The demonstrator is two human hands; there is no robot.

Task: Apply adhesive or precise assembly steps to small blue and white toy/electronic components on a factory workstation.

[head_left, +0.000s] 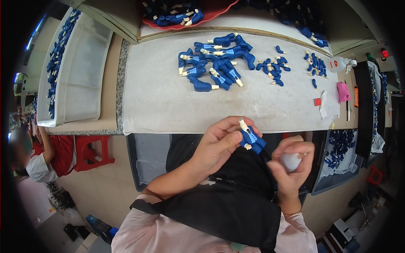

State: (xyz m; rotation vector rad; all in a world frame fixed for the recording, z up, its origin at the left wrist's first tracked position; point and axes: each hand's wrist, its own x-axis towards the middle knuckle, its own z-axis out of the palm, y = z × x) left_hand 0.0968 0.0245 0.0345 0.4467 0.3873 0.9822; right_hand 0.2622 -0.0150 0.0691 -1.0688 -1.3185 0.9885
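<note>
My left hand (219, 143) grips a small blue plastic figure body (252, 139) with cream pegs sticking out, held just below the table's front edge. Close beside it, my right hand (291, 164) is closed around a small white bottle or applicator (291, 161), whose tip I cannot see. On the white table (168, 101) lies a pile of larger blue bodies with cream pegs (215, 63). To its right are two clusters of small blue pieces (273, 67) (316, 65).
A white plastic tray (80, 71) lined with blue parts stands at the left. A red tray of blue parts (185, 17) is at the back. A white bottle (339, 64), pink cloth (343, 92) and small red piece (317, 101) lie right. Grey bins sit under the table. A person sits at far left by a red stool (90, 152).
</note>
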